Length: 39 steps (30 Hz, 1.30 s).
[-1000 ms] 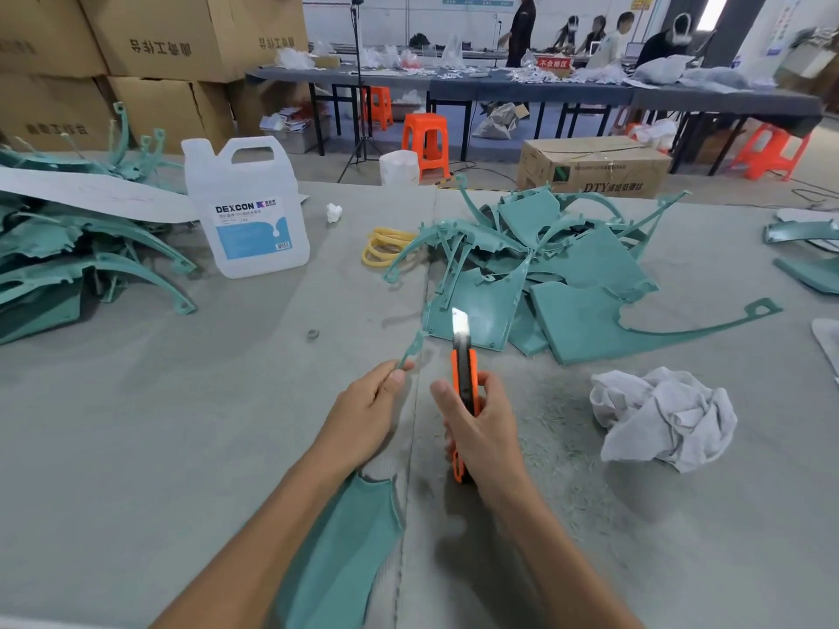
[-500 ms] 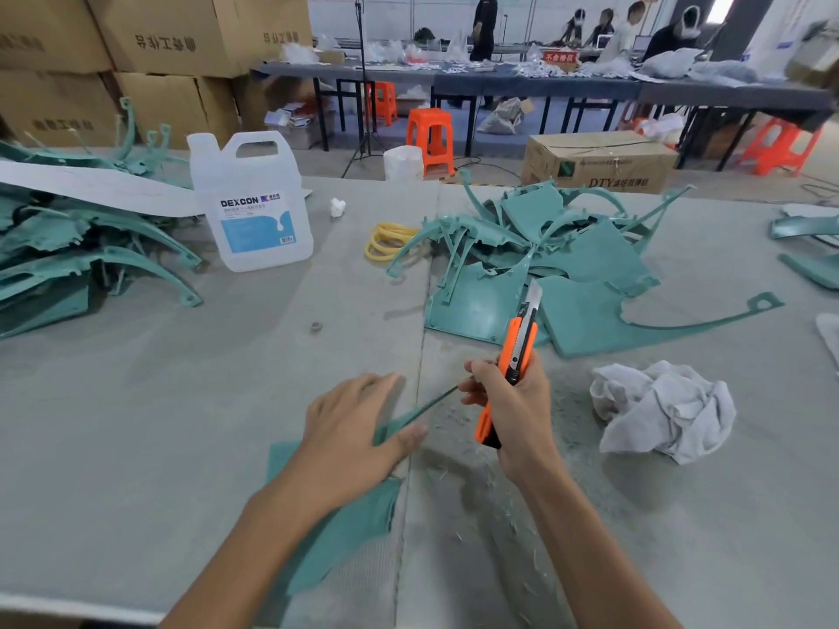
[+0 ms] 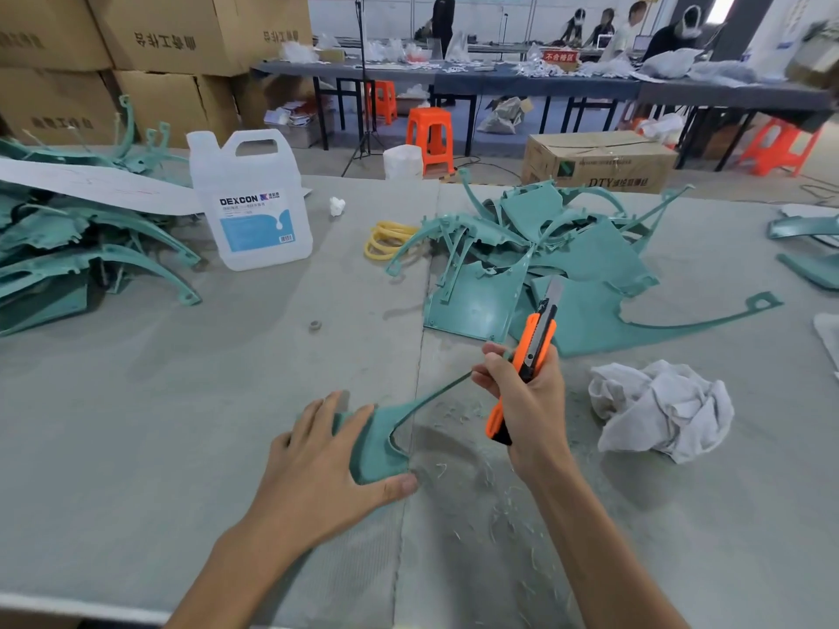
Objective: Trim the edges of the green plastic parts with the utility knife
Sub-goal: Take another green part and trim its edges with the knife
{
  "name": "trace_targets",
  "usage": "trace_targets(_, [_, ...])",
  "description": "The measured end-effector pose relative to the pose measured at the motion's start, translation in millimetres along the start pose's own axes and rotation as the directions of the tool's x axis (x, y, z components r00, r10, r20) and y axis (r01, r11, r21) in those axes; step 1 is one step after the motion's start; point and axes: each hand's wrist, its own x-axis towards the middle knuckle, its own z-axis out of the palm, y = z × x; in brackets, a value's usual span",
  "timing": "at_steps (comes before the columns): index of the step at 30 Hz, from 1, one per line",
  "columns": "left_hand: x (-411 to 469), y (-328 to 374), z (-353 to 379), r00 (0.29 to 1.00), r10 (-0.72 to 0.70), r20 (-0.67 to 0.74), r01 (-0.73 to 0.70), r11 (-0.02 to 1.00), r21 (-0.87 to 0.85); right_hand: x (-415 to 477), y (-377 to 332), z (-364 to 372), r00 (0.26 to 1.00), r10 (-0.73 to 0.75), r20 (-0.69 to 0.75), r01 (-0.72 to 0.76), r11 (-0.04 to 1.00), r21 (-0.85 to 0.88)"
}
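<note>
Grey felt-like covering runs across my bench [image 3: 136,401], matte and faintly fuzzy, with a seam down the middle just right of where I work. Behind it stand stacked brown cardboard boxes [image 3: 181,34] and long dark tables where people sit among orange stools. Wide bare cloth lies to my left, between me and the far edge.

Across the seam sprawls a heap of green plastic parts [image 3: 567,274]: flat, thin panels with curved cut-outs and long tapering arms ending in small loops. A second tangle of green parts [image 3: 68,261] crowds the left edge under a pale sheet. Beside it stands a translucent white jug [image 3: 254,206] with a blue label, squarish with a moulded handle. On my right a crumpled grey-white rag [image 3: 658,410] sits near my wrist, and a coil of yellow tubing [image 3: 386,240] lies just short of the middle heap.

My left hand [image 3: 327,465] lies spread and flat, pressing down the green part [image 3: 377,442] I am trimming, a smooth panel with a scooped edge whose thin arm rises across the seam to my right hand [image 3: 526,397]. That hand is closed around the orange utility knife [image 3: 531,351], tilted up with its silver blade pushed out, while the fingertips pinch the arm's tip. Pale curled shavings [image 3: 476,483] litter the cloth beneath, and a small ring [image 3: 315,325] rests alone farther out.
</note>
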Motion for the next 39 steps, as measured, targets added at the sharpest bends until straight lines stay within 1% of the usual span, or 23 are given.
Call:
trace_targets(2, [-0.9, 1.1, 3.3, 0.998, 0.021, 0.065, -0.025, 0.998, 0.059, -2.0, -3.1, -7.3, 0.999, -0.010, 0.031, 0.014, 0.994, -0.108])
trace_targets(3, [-1.5, 0.7, 5.1, 0.996, 0.025, 0.088, -0.031, 0.997, 0.075, -3.3, -5.1, -12.5, 0.998, -0.047, 0.030, 0.052, 0.975, -0.214])
trace_targets(5, [-1.7, -0.6, 7.4, 0.995, 0.026, 0.095, -0.033, 0.997, 0.072, -8.9, -10.5, -24.5, 0.989, -0.143, 0.046, 0.148, 0.875, -0.461])
trace_targets(6, [-1.2, -1.2, 7.8, 0.996, 0.029, 0.083, -0.033, 0.998, 0.050, -13.7, -13.8, -30.3, 0.983, -0.171, 0.074, 0.183, 0.817, -0.547])
trace_targets(7, [-0.1, -1.3, 7.7, 0.997, 0.035, 0.062, -0.036, 0.999, 0.011, -18.6, -16.6, -35.1, 0.978, -0.169, 0.118, 0.206, 0.779, -0.592])
trace_targets(9, [1.0, -1.2, 7.0, 0.999, 0.046, 0.016, -0.045, 0.996, -0.076, -28.1, -18.0, -43.3, 0.957, -0.081, 0.278, 0.254, 0.694, -0.673])
trace_targets(10, [0.8, -1.1, 7.2, 0.999, 0.049, -0.007, -0.050, 0.993, -0.107, -31.1, -17.9, -46.3, 0.923, 0.001, 0.385, 0.307, 0.601, -0.737])
trace_targets(11, [0.6, -1.5, 7.9, 0.998, 0.050, -0.030, -0.054, 0.991, -0.125, -32.8, -18.0, -47.5, 0.878, 0.092, 0.470, 0.375, 0.478, -0.794])
trace_targets(12, [0.1, -2.3, 8.9, 0.998, 0.047, -0.047, -0.053, 0.989, -0.138, -32.9, -18.1, -46.9, 0.834, 0.173, 0.524, 0.441, 0.362, -0.821])
trace_targets(13, [-0.4, -3.2, 10.1, 0.998, 0.041, -0.057, -0.049, 0.988, -0.148, -31.5, -18.3, -44.8, 0.802, 0.231, 0.551, 0.488, 0.281, -0.827])
trace_targets(14, [-0.8, -3.9, 11.3, 0.997, 0.036, -0.061, -0.045, 0.987, -0.154, -29.7, -18.6, -42.0, 0.778, 0.270, 0.567, 0.514, 0.246, -0.822])
trace_targets(17, [-1.5, -5.2, 14.1, 0.996, 0.029, -0.081, -0.043, 0.983, -0.177, -24.3, -19.9, -32.0, 0.726, 0.365, 0.583, 0.556, 0.187, -0.810])
trace_targets(20, [-2.6, -5.5, 15.9, 0.994, 0.032, -0.103, -0.050, 0.982, -0.180, -21.8, -17.6, -25.0, 0.707, 0.412, 0.575, 0.571, 0.146, -0.808])
trace_targets(23, [-2.8, -5.3, 17.3, 0.991, 0.041, -0.126, -0.063, 0.983, -0.173, -19.9, -14.8, -21.8, 0.713, 0.431, 0.554, 0.560, 0.126, -0.819])
trace_targets(27, [-2.5, -6.0, 18.3, 0.986, 0.049, -0.158, -0.077, 0.982, -0.175, -17.9, -14.3, -21.5, 0.761, 0.385, 0.521, 0.537, 0.075, -0.840])
trace_targets(28, [-2.1, -6.2, 18.5, 0.985, 0.049, -0.167, -0.079, 0.981, -0.177, -18.9, -13.2, -21.1, 0.759, 0.382, 0.528, 0.541, 0.081, -0.837])
trace_targets(31, [-1.8, -6.5, 18.7, 0.985, 0.057, -0.165, -0.085, 0.983, -0.164, -25.6, -9.5, -20.5, 0.720, 0.407, 0.561, 0.549, 0.160, -0.820])
trace_targets(32, [-1.6, -6.6, 19.2, 0.985, 0.056, -0.160, -0.082, 0.983, -0.164, -25.7, -9.5, -21.0, 0.711, 0.412, 0.570, 0.554, 0.171, -0.815])
trace_targets(34, [-1.7, -6.7, 19.5, 0.986, 0.052, -0.158, -0.079, 0.982, -0.173, -21.8, -11.8, -22.2, 0.706, 0.412, 0.576, 0.569, 0.154, -0.808])
trace_targets(36, [-1.4, -7.0, 19.7, 0.985, 0.054, -0.165, -0.083, 0.981, -0.173, -15.5, -14.2, -23.5, 0.727, 0.395, 0.561, 0.566, 0.116, -0.816])
trace_targets(38, [-1.2, -7.3, 19.9, 0.984, 0.055, -0.167, -0.084, 0.982, -0.170, -13.5, -13.9, -23.2, 0.744, 0.379, 0.550, 0.555, 0.106, -0.825])
trace_targets(39, [-1.4, -7.9, 19.9, 0.984, 0.057, -0.168, -0.086, 0.981, -0.172, -15.1, -12.4, -22.5, 0.739, 0.379, 0.557, 0.563, 0.106, -0.819])
